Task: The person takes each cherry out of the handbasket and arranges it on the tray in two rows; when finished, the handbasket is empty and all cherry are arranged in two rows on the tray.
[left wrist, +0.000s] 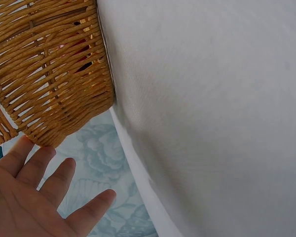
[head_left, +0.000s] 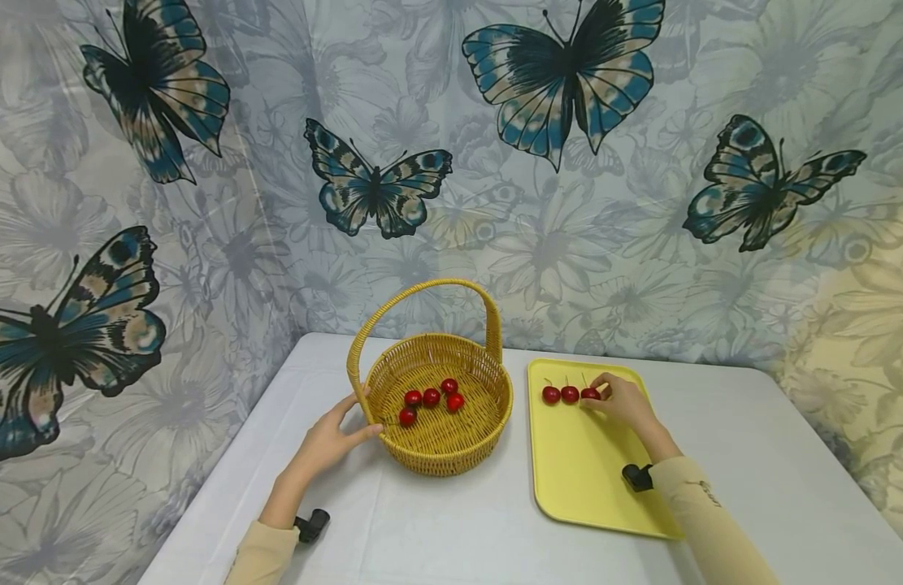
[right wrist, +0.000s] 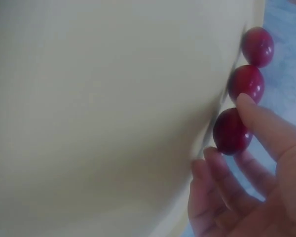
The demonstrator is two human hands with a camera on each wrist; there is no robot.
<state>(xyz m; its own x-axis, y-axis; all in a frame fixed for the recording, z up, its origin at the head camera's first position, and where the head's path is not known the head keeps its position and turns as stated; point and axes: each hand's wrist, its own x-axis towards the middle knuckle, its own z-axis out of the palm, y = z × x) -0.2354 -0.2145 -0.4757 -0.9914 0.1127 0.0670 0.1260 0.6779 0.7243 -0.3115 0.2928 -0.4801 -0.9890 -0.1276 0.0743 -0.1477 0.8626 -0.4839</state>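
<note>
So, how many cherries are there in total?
8: five cherries in the wicker basket, three in a row on the yellow tray, the rightmost held by the right hand.

Backdrop (head_left: 275, 268): grey-blue, patterned with large pale flowers (head_left: 553, 244), yellowish toward the right edge.
Butterflies (head_left: 375, 191): five, dark-outlined, teal and cream, spread across the backdrop.
Table (head_left: 451, 528): white top, backdrop behind.
</note>
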